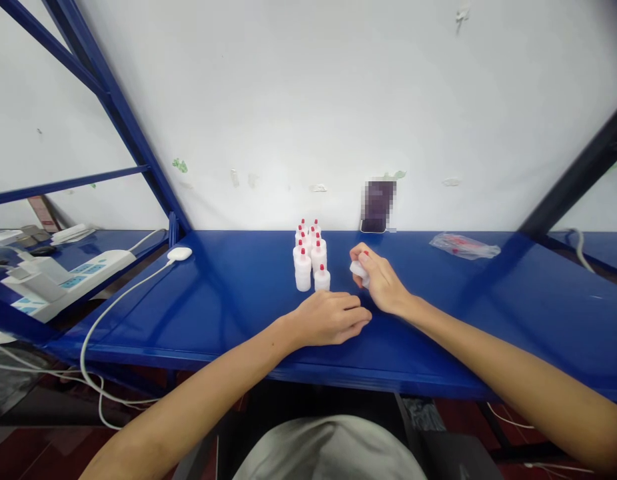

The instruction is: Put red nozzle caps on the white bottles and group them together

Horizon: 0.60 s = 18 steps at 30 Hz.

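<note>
My right hand (381, 277) is closed around a small white plastic bottle (358, 270), whose red cap tip shows between the fingers, just above the table. Close by on the left, my left hand (333, 319) is palm down near the blue tabletop with its fingers curled together; whatever may be under them is hidden. Two rows of white bottles with pointed red caps (302, 272) stand upright left of my right hand. The nearest one, a front bottle (322, 279), stands just behind my left hand, which hides its base.
A phone (374, 207), blurred out, leans on the white wall. A clear plastic bag (464, 245) with red bits lies at the right. At the left are a white puck-like device (179, 254) with a cable and a power strip (78, 280). Blue metal posts frame both sides.
</note>
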{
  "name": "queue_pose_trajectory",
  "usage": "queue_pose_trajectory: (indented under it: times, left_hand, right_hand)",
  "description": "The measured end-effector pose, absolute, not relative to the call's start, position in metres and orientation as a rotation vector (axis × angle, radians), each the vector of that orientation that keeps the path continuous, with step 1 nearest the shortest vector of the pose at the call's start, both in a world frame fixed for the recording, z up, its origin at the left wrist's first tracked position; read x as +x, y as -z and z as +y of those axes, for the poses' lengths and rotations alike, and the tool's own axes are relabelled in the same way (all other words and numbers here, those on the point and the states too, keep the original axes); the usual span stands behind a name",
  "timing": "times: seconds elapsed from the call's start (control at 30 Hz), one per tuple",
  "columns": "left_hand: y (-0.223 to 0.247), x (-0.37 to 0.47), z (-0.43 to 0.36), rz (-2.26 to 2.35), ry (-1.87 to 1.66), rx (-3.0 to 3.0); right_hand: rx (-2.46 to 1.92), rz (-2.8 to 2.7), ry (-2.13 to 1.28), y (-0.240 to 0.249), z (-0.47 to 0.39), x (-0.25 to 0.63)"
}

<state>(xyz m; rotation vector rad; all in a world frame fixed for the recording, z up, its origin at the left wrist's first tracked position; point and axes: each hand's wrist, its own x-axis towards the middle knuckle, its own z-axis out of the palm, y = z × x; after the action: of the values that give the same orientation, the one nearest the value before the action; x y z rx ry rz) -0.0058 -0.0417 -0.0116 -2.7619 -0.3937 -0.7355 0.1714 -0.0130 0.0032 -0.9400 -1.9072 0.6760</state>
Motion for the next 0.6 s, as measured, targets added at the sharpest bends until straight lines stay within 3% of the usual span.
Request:
queue_pose_trajectory:
  times: [0.33, 0.6]
  left_hand:
    - [0.017, -0.006, -0.041, -0.345, 0.737, -2.715]
    - [0.016, -0.006, -0.042, -0.272, 0.743, -2.699]
  right_hand:
    - [-1.147, -2.343, -0.122, -0.029, -0.003, 0.14]
    - [-1.114, -2.256, -0.137, -0.023, -0.005, 0.134]
